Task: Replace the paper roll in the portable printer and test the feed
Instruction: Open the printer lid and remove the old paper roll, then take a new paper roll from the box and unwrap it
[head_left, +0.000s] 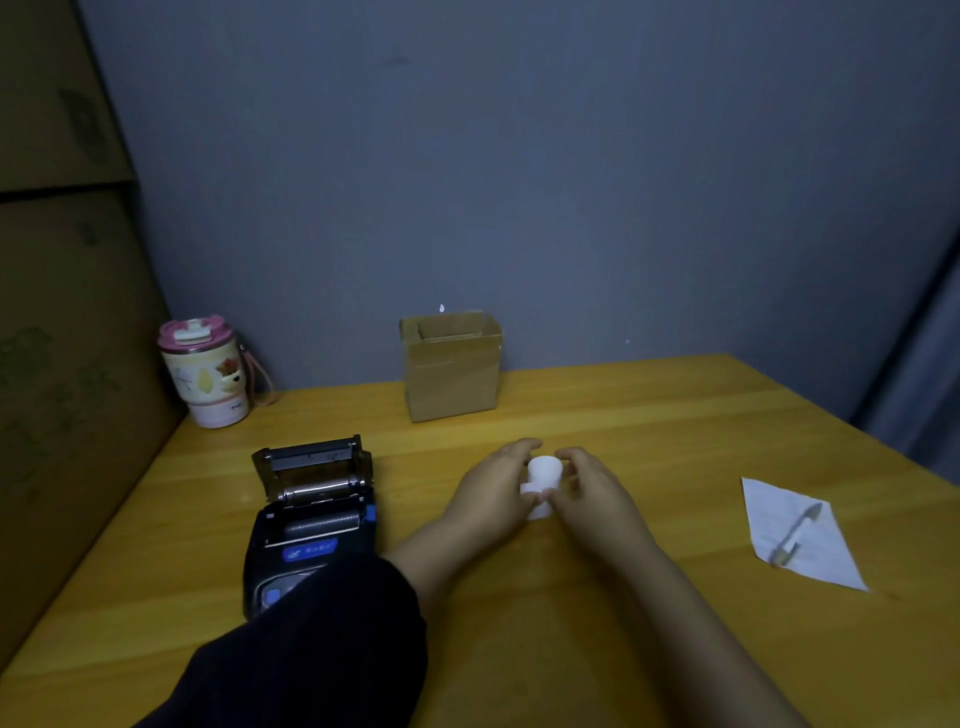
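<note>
A white paper roll (543, 470) is held between both hands over the middle of the wooden table (597, 415), with a loose end of paper hanging toward the tabletop. My left hand (493, 493) grips it from the left and my right hand (592, 488) from the right. The black portable printer (309, 525) lies to the left with its lid flipped open toward the wall. Its paper bay shows; I cannot tell whether anything is inside. My dark left sleeve covers the printer's near end.
A small open cardboard box (452, 364) stands against the wall behind the hands. A pink-lidded cup (208, 371) sits at the back left. At the right lies a white paper sheet (802, 535) with a pen (797, 532) on it. Large cartons (62, 312) line the left side.
</note>
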